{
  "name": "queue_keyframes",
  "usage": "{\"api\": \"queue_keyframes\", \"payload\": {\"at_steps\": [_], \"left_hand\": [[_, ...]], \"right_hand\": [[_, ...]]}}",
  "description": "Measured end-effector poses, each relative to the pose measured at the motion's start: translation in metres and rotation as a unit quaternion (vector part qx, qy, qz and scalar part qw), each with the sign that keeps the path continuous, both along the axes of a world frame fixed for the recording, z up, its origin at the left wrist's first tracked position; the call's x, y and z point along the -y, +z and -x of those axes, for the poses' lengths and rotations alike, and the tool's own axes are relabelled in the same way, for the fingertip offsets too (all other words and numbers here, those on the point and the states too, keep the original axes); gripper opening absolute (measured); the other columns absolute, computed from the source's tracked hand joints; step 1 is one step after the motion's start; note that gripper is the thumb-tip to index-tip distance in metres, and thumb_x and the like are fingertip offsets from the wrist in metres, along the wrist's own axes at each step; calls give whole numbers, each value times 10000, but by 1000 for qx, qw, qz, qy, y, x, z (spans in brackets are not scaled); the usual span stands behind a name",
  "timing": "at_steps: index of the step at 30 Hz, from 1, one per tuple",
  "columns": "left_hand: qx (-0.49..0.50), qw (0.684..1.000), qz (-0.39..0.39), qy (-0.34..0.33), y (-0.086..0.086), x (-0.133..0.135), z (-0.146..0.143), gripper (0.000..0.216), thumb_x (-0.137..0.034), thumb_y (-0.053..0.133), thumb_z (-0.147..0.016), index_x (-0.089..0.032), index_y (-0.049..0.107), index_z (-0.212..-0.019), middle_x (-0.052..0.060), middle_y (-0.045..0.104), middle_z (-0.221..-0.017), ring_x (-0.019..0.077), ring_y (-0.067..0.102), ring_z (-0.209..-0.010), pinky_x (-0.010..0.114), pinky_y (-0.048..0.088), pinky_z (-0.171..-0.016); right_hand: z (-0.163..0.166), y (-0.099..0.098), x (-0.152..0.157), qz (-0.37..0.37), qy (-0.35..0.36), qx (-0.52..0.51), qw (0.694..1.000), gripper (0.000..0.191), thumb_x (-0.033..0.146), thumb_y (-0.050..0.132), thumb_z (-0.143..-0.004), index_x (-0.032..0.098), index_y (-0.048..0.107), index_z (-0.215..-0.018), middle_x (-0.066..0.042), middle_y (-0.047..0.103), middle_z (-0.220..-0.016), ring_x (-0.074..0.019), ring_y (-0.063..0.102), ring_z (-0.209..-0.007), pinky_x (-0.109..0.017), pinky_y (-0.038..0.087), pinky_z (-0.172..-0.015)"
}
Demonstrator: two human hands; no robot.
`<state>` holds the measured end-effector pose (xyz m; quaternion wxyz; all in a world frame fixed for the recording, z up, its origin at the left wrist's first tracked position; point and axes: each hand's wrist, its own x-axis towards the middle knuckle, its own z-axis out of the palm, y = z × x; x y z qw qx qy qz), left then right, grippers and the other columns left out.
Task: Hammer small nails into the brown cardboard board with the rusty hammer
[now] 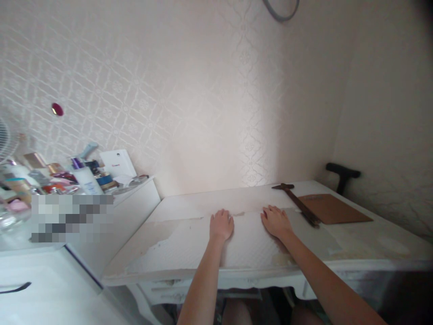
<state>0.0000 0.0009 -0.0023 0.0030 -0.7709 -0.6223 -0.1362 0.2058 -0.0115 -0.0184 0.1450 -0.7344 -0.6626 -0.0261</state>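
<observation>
My left hand [221, 224] lies palm down on a white sheet [203, 246] that covers the middle of the white table [372, 250]; its fingers are curled a little and hold nothing. My right hand [275, 220] rests flat on the same sheet, a hand's width to the right, fingers stretched forward near the sheet's far edge. Just right of it lies a dark wooden T-square [299, 204], apart from the fingers. A brown board [333, 208] lies beyond the T-square.
A white cabinet [135, 205] at the left carries several bottles and boxes [61, 178]. A patterned wall stands close behind the table. A black handle [342, 174] sticks up at the table's far right corner.
</observation>
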Motion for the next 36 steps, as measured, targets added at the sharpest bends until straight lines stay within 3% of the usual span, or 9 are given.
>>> {"api": "queue_keyframes", "payload": {"at_steps": [36], "left_hand": [[-2, 1000, -1, 0, 0, 1, 1, 410, -325, 298, -910, -163, 481, -1240, 115, 440, -1365, 220, 383, -1259, 411, 258, -1055]], "right_hand": [[-1, 0, -1, 4, -1, -2, 1000, 413, 307, 326, -887, 153, 555, -1194, -149, 475, -1330, -272, 377, -1239, -463, 246, -1014]]}}
